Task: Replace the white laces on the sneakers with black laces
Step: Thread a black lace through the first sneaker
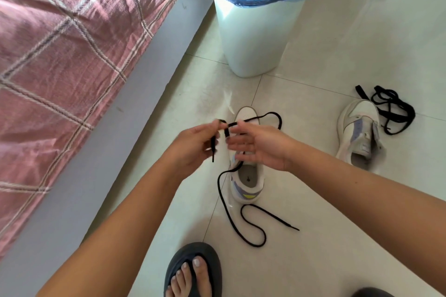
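Black lace (251,226) pinched between left hand (193,144) and right hand (260,144).

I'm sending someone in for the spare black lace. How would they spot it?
Start at the white bin with the blue liner. Right of it lies a sneaker on the tile. The spare lace is the tangled black heap beside its toe; the other lace trails from the hands.
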### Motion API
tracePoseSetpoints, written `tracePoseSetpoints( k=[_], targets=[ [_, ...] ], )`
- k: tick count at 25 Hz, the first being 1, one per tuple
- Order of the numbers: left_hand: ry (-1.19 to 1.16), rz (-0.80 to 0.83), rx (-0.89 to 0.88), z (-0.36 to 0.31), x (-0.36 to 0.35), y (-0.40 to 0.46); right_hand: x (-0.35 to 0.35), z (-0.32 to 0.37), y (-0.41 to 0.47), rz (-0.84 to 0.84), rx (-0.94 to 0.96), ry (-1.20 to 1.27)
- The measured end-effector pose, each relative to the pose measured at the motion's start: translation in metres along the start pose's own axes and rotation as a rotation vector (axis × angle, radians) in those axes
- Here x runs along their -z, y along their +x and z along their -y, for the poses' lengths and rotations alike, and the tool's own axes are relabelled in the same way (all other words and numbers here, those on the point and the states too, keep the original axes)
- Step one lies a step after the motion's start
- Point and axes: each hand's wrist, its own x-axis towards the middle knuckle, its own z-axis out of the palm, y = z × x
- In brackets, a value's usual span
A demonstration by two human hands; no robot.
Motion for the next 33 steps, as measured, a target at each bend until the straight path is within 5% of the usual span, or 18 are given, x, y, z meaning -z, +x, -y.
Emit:
tracePoseSetpoints(
  k=[4, 9, 13, 18, 23, 33],
  targets=[
    [-0.421, -0.286, -0.058, -0.01, 0.037, 0.01, 0.019, -0.001, 0.005, -0.36, 0.158, -0.274],
    [-0.705, -0.359, 0.018, 0.028, 0.021, 0.023, 0.026, -0.02, 0.024, -0.484, 0.289, -1.047],
    [-0.555, -0.369, 0.041, 0.053, -0.012, 0.042, 0.024, -0.027, 0.037, -0.517, 0.231, -1.135],
    [-0.002, -0.409, -0.146, 0.056, -0.032, 0.059, 0.018, -0.038, 0.043, -0.552, 0.214, -1.034],
    [0.314, -0.382, -0.249, 0.058, -0.024, 0.061, 0.019, -0.04, 0.044, -0.551, 0.21, -0.986],
    [0.567, -0.309, -0.392, 0.058, -0.019, 0.06, 0.02, -0.038, 0.041, -0.536, 0.207, -0.969]
  ],
)
